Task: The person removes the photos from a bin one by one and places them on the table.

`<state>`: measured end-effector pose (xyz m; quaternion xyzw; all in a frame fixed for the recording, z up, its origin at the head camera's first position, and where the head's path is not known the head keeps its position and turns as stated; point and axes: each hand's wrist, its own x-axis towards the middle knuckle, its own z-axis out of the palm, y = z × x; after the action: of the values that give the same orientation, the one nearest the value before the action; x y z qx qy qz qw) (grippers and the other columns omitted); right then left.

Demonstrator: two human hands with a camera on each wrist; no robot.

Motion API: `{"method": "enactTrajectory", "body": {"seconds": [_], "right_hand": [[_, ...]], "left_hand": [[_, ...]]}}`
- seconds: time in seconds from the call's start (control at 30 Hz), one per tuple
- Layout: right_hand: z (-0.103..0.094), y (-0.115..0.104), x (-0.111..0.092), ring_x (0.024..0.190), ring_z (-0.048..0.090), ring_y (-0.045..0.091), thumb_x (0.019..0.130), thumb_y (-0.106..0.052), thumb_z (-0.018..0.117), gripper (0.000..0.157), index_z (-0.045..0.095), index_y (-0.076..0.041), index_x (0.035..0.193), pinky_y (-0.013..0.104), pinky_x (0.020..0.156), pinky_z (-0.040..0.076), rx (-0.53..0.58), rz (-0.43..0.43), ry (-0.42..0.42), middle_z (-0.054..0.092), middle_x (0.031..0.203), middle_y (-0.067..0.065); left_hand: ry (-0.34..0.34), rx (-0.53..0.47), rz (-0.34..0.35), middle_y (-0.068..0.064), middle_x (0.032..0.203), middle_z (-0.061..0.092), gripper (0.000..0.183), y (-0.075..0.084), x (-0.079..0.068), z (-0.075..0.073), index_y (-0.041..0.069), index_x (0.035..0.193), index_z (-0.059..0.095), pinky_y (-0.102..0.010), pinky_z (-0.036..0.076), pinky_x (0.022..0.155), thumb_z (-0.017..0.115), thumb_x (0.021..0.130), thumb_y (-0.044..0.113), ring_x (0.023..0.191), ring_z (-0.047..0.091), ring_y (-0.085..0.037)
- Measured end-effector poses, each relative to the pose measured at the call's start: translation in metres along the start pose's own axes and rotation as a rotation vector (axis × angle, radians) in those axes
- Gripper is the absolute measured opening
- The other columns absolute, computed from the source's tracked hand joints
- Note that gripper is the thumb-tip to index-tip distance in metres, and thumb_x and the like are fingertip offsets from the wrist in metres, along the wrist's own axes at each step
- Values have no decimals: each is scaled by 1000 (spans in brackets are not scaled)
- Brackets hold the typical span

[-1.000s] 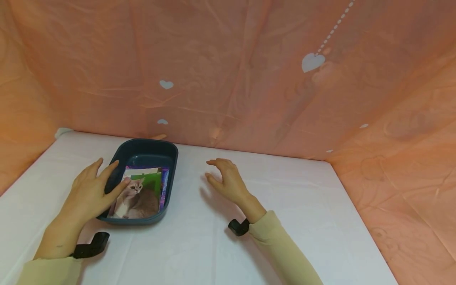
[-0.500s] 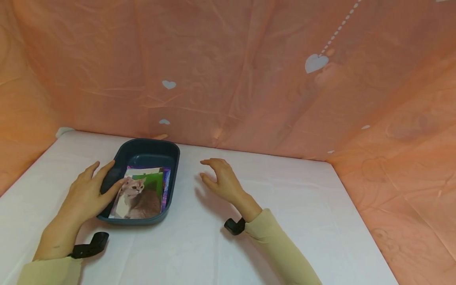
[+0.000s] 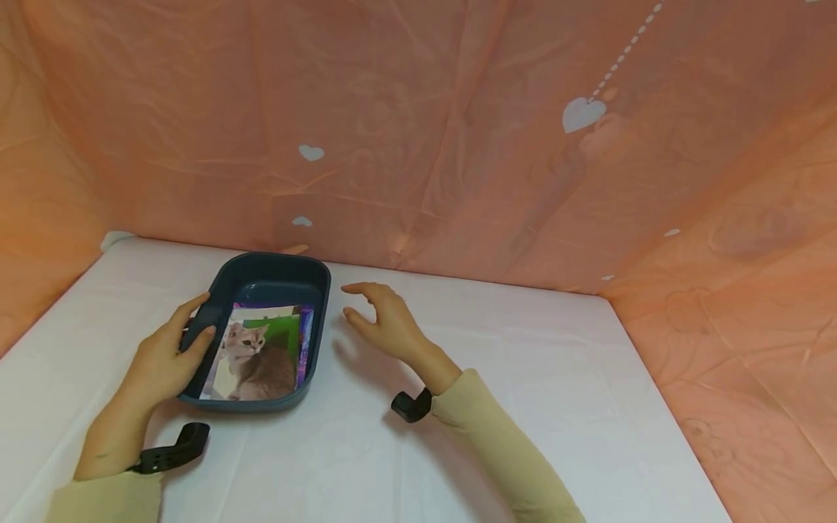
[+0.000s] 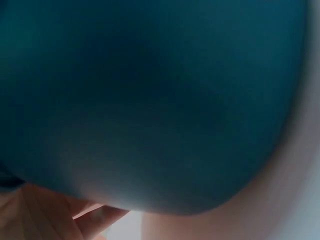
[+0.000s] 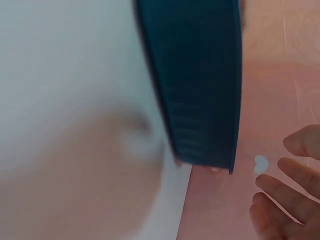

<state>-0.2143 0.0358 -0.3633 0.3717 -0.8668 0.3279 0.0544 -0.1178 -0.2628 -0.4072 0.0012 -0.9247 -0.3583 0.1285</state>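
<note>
A dark blue-green plastic bin (image 3: 275, 267) with rounded corners stands on the white-covered table. Inside its near part lies a small stack of picture cards (image 3: 264, 370); the top one shows a grey-and-white cat, and a purple one peeks out beneath. My left hand (image 3: 157, 363) is at the bin's left wall, thumb over the rim and fingers along the outside, gripping it. The left wrist view shows the bin's wall (image 4: 150, 100) close up, with part of that hand below. To the right of the bin, my right hand (image 3: 392, 323) hovers apart from it, fingers loosely extended, holding nothing.
The white tablecloth (image 3: 523, 378) stretches right of the bin and in front of it. Orange sheeting (image 3: 418, 145) with pale hearts hangs behind the table and at both sides. Each wrist wears a black camera mount, such as the left mount (image 3: 176, 450).
My left thumb has drawn back from over the cards to the bin's left rim. My right hand has moved left, closer to the bin. The bin and cards have barely moved.
</note>
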Motion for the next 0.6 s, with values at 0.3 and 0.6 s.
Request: {"method": "enactTrajectory", "body": {"seconds": [0.3,0.6], "right_hand": [[9,-15,18,119,57,22,93,-13,60,34,58,-2,126,34,93,50,113,-4,-30,61,128,11],[17,-30,47,113,61,23,95,-14,56,33,59,-2,126,24,89,50,195,23,-117,63,127,13]], "left_hand": [[-34,-57,-113,-43,124,47,51,5,1,3,9,151,25,-68,38,80,36,102,16,107,48,-61],[7,-153,-201,-42,130,42,50,3,-4,4,14,152,26,-68,38,84,35,103,22,113,46,-58]]}}
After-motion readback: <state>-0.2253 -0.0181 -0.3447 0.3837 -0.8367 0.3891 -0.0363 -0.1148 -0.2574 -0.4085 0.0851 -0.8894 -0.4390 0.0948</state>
